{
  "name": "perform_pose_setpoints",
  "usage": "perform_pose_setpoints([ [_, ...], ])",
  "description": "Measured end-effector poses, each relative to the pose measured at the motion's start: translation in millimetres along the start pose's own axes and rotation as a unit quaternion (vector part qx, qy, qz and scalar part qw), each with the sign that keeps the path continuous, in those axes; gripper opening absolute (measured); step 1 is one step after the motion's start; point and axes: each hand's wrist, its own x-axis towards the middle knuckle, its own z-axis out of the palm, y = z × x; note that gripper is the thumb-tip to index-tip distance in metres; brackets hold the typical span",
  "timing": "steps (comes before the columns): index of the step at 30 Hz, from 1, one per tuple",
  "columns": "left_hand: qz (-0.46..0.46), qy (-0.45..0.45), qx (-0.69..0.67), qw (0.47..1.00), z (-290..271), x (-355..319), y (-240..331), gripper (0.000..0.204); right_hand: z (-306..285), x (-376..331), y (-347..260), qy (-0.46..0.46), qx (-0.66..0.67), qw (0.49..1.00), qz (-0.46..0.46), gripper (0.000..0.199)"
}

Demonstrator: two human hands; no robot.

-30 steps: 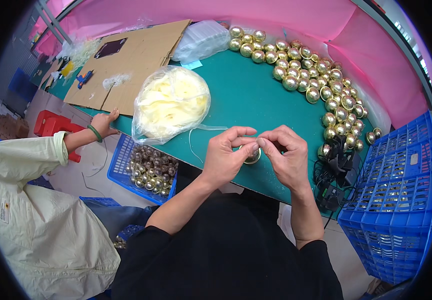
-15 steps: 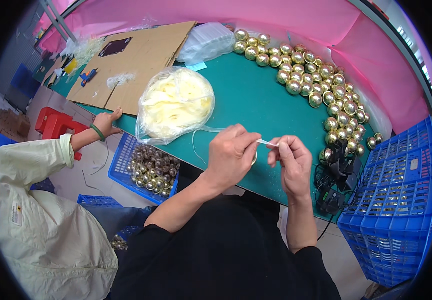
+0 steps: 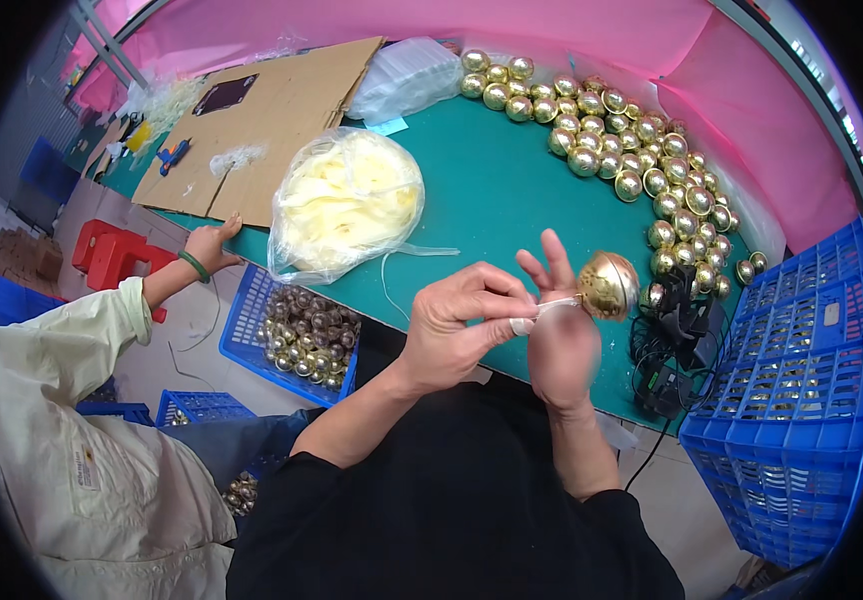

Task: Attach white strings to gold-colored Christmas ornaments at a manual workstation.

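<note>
My left hand (image 3: 467,325) is closed in a pinch on a thin white ribbon (image 3: 555,303). The ribbon runs taut to the neck of a shiny gold ball (image 3: 610,285). My right hand (image 3: 562,350), partly smeared, is against the ball's left side and supports it. Two of its fingers stretch upward; how the others grip is hidden. Left of my hands, a clear plastic bag (image 3: 349,205) full of pale yellow ribbon-like material lies on the green table (image 3: 512,190). From the bag's edge a loose strip (image 3: 430,250) trails toward my left hand.
Many gold balls (image 3: 642,150) line the table's far right edge. Black adapters and cables (image 3: 682,345) lie beside blue crates (image 3: 782,400) at right. A flat cardboard sheet (image 3: 252,130) covers the left. A co-worker's hand (image 3: 214,245) rests near it, above a blue crate of balls (image 3: 242,310).
The gold ball, mostly hidden below my left hand before, now shows at my right hand. My right hand has turned and raised two fingers. My left hand still pinches the ribbon.
</note>
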Motion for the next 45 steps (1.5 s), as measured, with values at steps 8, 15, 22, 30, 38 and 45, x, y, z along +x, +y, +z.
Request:
perform_pose_setpoints([
  [8,-0.136,0.027,-0.195,0.971,-5,-3,-9,0.011,-8,19,-10,-0.038,-0.198,0.976,-0.082,0.011],
  [15,-0.200,-0.006,-0.149,0.968,-13,-2,0,0.006,-4,25,-22,-0.062,-0.354,0.921,-0.152,0.008],
  [22,-0.229,0.004,-0.150,0.962,-10,-3,-21,0.006,-5,12,-7,0.077,-0.295,0.951,-0.042,0.017],
  [30,-0.166,0.050,-0.051,0.983,-7,-10,-42,0.006,-4,6,-9,0.040,-0.339,0.939,0.029,0.010],
  [38,-0.196,0.031,-0.103,0.975,-7,-14,-52,0.004,-12,2,9,0.068,-0.262,0.960,0.077,0.007],
  [45,-0.200,0.060,-0.252,0.945,-2,-20,-84,0.014,-17,3,35,0.098,-0.271,0.955,0.064,0.009],
])
